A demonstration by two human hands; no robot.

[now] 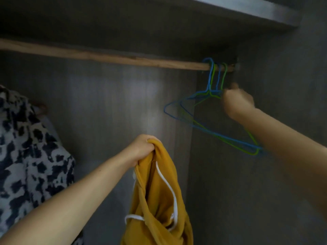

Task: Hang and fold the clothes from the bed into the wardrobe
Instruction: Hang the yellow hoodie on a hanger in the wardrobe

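So the right hand [236, 100], right of centre in the frame, is up at the necks of a bunch of wire hangers [210, 110]. The fingers look curled in around the spot where the hooks meet the shoulders, but the hand is motion-blurred, so I can't tell if it's got hold of one hanger or is just touching the bunch. The left hand [143, 149], lower centre, is clenched tight on a bunched-up fold of the mustard hoodie [157, 195], which dangles straight down from the fist with its white drawstring [169, 190] looping loose.

Biggest risk from here, I'd say: those blue and green hangers are all nested together at the far right end of the wooden rail [106, 56], hooks side by side. Pull one with a single hand and the others probably come along or get tangled, maybe drop off the rail. There's also not much room there, since the hooks sit right against the wardrobe side wall [283, 76], so unhooking means lifting up and sliding left. And the drawstring could easily snag on a hanger wire once the hoodie goes on.

Other stuff: a black-and-white blotchy patterned garment [30, 147] sits at the left edge of the frame, well apart from the hangers. A shelf [247, 13] runs across the top right, close above the rail, so headroom for lifting a hook is tight.
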